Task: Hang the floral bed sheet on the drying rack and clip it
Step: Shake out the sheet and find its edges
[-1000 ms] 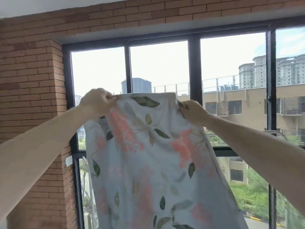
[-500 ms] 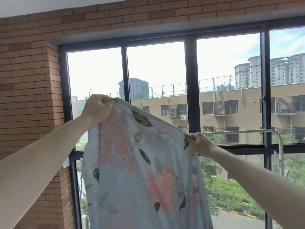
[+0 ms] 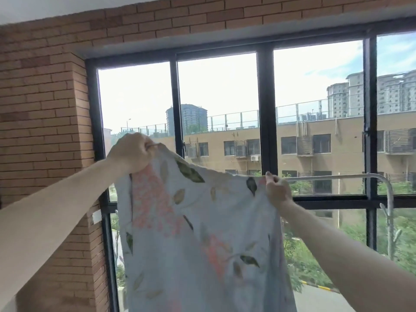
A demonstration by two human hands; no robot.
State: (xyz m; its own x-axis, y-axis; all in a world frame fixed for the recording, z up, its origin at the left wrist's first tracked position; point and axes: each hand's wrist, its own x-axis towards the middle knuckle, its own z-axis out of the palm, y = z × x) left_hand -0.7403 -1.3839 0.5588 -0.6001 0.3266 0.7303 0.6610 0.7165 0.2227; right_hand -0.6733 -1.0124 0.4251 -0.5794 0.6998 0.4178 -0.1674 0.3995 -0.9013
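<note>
Gripping the bed sheet (image 3: 202,233), both hands (image 3: 132,154) (image 3: 278,191) are risking it sliding off the rack (image 3: 337,176), being uneven.

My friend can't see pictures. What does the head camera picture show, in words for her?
Two bare hands, left hand higher and right hand lower, hold up a flowery bed sheet by its top edge. The silver bar of a drying rack runs beside the right hand, before a big window and brick wall.
</note>
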